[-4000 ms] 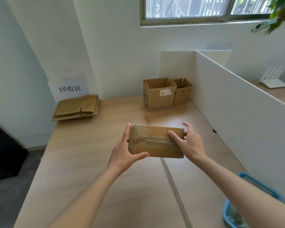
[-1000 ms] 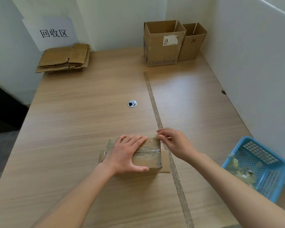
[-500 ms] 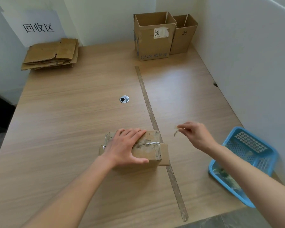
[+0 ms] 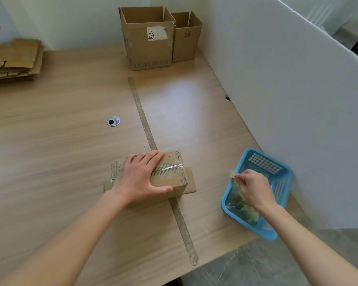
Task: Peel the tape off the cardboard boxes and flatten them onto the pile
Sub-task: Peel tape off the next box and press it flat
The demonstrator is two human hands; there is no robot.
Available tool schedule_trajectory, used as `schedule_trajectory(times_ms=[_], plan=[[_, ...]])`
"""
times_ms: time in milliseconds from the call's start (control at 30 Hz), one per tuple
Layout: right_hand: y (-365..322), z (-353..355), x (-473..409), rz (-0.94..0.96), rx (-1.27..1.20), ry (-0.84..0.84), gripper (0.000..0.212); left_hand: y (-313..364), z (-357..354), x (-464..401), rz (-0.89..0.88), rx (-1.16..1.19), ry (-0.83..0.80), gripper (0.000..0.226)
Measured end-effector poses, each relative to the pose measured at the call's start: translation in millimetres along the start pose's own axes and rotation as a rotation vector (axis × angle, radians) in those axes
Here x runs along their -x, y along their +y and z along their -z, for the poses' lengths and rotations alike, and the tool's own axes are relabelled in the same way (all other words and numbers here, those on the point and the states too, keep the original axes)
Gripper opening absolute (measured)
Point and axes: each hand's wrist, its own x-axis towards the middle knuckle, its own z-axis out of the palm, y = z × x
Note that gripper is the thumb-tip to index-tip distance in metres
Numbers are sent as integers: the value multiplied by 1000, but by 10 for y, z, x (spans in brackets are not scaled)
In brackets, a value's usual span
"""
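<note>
Pile [image 4: 12, 60]: flattened cardboard, far left of the table [image 4: 56, 153], well apart from the work. I see no difference there against the earlier views.
Left hand [image 4: 140, 178]: lies flat on the small taped box [image 4: 170, 178], fingers straight and spread, thumb along the near edge. It has kept this pressing hold through the last second, so the box has not shifted.
Small taped box: sits near the table's front, across the strip that runs down the middle. A clear band of tape [image 4: 172, 167] still crosses its top, and more wraps the ends. One flap lies flat on the table at the right side.
Right hand [image 4: 254, 187]: half a second ago it hung over bare table beside the box; now it is over the blue basket [image 4: 285, 178], fingers curled and pinching a small tape scrap [image 4: 233, 174].
Blue basket: at the right table edge, against the white partition, holding crumpled peeled tape.
Open boxes [image 4: 149, 38]: two, upright at the far edge, not yet handled.
Finding: I judge one piece removed and about to be discarded. Peeling of this box is only partly done; flattening has not begun.
</note>
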Motion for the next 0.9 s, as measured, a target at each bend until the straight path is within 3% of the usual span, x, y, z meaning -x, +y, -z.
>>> schedule_trajectory(times_ms=[167, 333, 400, 500, 533, 633, 667, 767, 900], plan=[[1, -22, 15, -138, -143, 39, 13, 18, -25, -23, 7, -1, -8, 109], [0, 3, 22, -177, -133, -31, 40, 26, -16, -18, 6, 2, -22, 110], [0, 0, 6, -149, -75, -86, 46, 29, -14, -14, 6, -1, -21, 110], [-11, 36, -35, -31, 39, -207, 37, 35, -14, -11, 4, 3, -20, 109], [-14, 68, -60, -7, 71, -264, 43, 33, -15, -11, 5, 4, -18, 110], [12, 120, -116, 61, 271, -393, 90, 28, -18, -9, 4, -2, -17, 110], [25, 124, -124, 79, 356, -383, 92, 28, -21, -10, 3, -5, -18, 111], [27, 169, -167, 121, 467, -311, 67, 21, -31, -5, -3, 0, -15, 111], [-72, 276, -243, 157, 354, -182, 34, 9, -40, 5, -7, 10, -1, 110]])
